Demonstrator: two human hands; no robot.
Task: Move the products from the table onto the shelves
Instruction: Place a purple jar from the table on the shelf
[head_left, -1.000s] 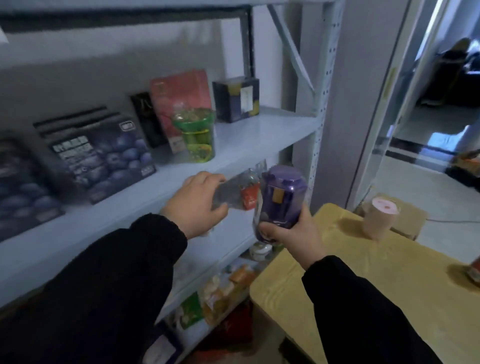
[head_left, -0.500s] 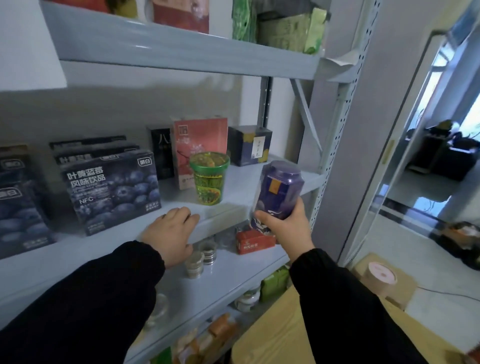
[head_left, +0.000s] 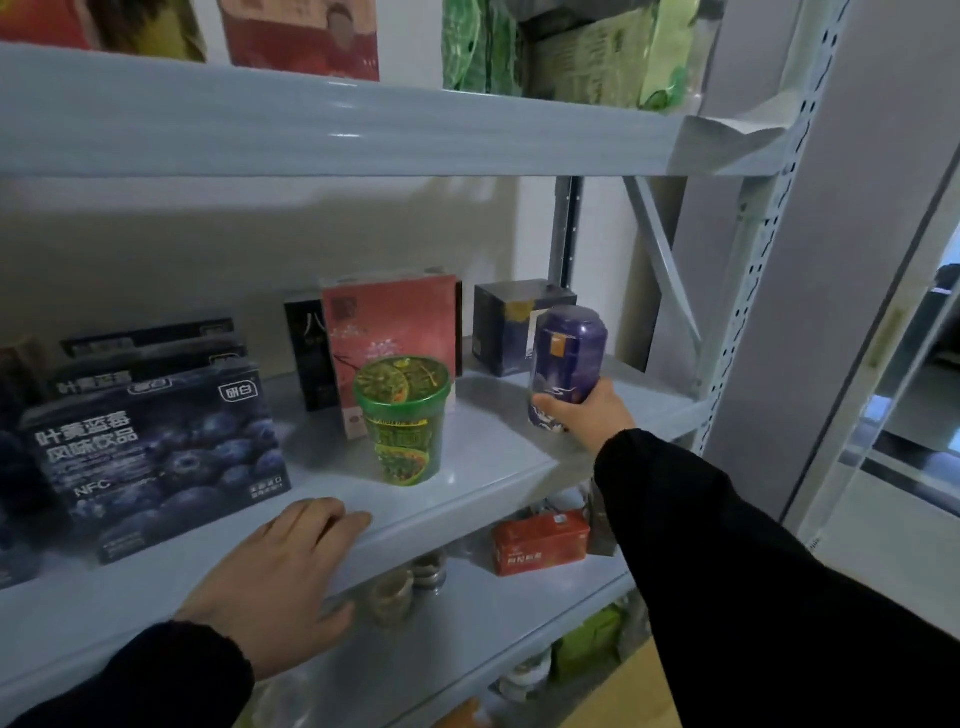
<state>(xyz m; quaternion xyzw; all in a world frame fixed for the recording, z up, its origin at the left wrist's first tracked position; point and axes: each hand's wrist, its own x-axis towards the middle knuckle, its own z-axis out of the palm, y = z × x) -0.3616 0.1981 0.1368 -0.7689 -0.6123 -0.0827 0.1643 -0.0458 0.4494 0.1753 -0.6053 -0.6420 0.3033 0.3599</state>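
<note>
Grey shelf (head_left: 498, 447), right hand (head_left: 589, 415) gripping purple tin (head_left: 569, 353), left hand (head_left: 280, 577) on shelf edge

The right hand (head_left: 587, 415) covers the bottom of the purple can (head_left: 569, 353), so I cannot tell if it sits on the middle shelf (head_left: 493, 452). The packs (head_left: 301, 36) on the top shelf (head_left: 363, 130) are cut off by the top edge. The blue boxes (head_left: 15, 467) at the left edge are blurry and cut off. The pink box (head_left: 389, 322) hides part of the black box (head_left: 304, 353). The little jars (head_left: 395, 597) lower down are blurry
</note>
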